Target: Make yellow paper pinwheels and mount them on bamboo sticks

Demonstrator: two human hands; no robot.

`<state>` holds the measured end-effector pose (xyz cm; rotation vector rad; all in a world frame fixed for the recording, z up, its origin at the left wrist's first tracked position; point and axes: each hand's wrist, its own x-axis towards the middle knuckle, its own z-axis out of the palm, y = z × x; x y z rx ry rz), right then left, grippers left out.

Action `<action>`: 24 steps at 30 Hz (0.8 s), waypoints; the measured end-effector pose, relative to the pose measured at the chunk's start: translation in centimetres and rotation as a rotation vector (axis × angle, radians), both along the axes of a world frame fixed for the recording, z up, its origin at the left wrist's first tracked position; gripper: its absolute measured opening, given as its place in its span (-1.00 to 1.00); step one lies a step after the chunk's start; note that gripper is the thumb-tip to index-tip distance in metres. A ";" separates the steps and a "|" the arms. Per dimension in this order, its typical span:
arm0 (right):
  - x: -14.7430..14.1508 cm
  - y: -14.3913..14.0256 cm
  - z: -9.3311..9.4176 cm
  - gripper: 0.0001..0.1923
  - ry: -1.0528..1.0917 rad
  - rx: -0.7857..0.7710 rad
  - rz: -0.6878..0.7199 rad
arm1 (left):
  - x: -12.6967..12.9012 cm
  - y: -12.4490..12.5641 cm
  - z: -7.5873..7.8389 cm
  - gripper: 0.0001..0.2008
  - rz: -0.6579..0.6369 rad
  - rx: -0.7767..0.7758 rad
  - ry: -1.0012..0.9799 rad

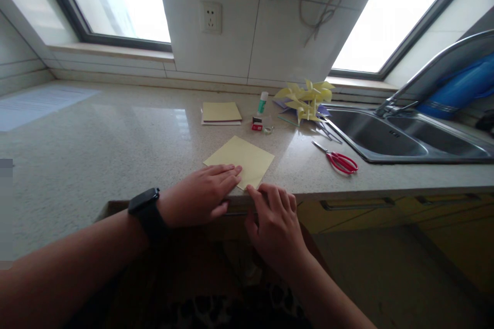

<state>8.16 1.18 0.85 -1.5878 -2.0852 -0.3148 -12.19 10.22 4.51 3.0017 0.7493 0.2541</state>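
A square sheet of pale yellow paper (pixel 247 157) lies cornerwise on the speckled, light-coloured stone surface (pixel 135 139), its near corner by the front edge, as I watch through the head camera. The left hand (pixel 196 193), a black smartwatch (pixel 144 203) on its wrist, rests with fingers outstretched and close together on the paper's near left part, gripping nothing. The right hand (pixel 276 226) has its fingers bent, the index fingertip at the near corner and the thumb lower down; I cannot tell whether they pinch the sheet. Behind it I see a stack of square yellow paper (pixel 222 112), a white-capped green glue stick (pixel 262 103) and a small red box (pixel 257 127). To the right, red-handled metal scissors (pixel 341 163) lie near a stainless-steel double sink (pixel 386 160), with yellow folded-paper pinwheels (pixel 304 97) heaped beyond them.
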 end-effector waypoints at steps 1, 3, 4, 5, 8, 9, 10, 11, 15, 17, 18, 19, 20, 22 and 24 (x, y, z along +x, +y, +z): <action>0.0 0.0 0.0 -0.58 -0.009 -0.001 -0.005 | 0.0 0.0 0.0 -0.41 0.002 -0.002 0.004; 0.0 0.1 0.0 -0.56 -0.027 -0.010 -0.012 | 0.0 0.0 0.0 -0.41 0.003 -0.006 0.007; 0.0 0.2 0.0 -0.55 -0.033 -0.014 -0.013 | 0.0 0.0 -0.1 -0.40 0.003 -0.008 0.004; 0.0 0.3 0.0 -0.54 -0.037 -0.017 -0.015 | 0.0 0.0 -0.1 -0.39 0.001 -0.012 -0.002; 0.0 0.6 0.0 -0.52 -0.034 -0.023 -0.014 | 0.0 0.1 -0.2 -0.38 -0.005 -0.016 -0.014; 0.0 0.7 0.0 -0.51 -0.030 -0.024 -0.015 | 0.0 0.1 -0.2 -0.39 -0.006 -0.014 -0.014; 0.0 0.8 0.0 -0.50 -0.029 -0.025 -0.016 | 0.0 0.1 -0.2 -0.39 -0.006 -0.011 -0.010; 0.0 0.9 0.0 -0.49 -0.030 -0.026 -0.018 | 0.0 0.1 -0.1 -0.38 -0.006 -0.007 -0.006; 0.0 1.2 0.1 -0.46 -0.045 -0.041 -0.028 | 0.1 0.0 0.0 -0.37 -0.005 -0.007 0.002; 0.0 1.3 0.2 -0.45 -0.054 -0.058 -0.036 | 0.1 0.0 -0.1 -0.36 -0.005 -0.014 -0.005; 0.0 1.4 0.3 -0.45 -0.059 -0.065 -0.039 | 0.1 0.1 -0.1 -0.35 -0.005 -0.019 -0.008; 0.0 1.5 0.3 -0.44 -0.062 -0.070 -0.041 | 0.1 0.1 -0.1 -0.35 -0.006 -0.021 -0.011; 0.0 1.5 0.3 -0.45 -0.063 -0.071 -0.043 | 0.1 0.1 -0.1 -0.35 -0.007 -0.023 -0.014; 0.0 1.6 0.4 -0.45 -0.060 -0.070 -0.042 | 0.1 0.1 -0.2 -0.35 -0.009 -0.020 -0.018; 0.2 1.6 0.4 -0.45 -0.044 -0.065 -0.027 | 0.1 0.1 -0.1 -0.35 -0.009 -0.014 -0.016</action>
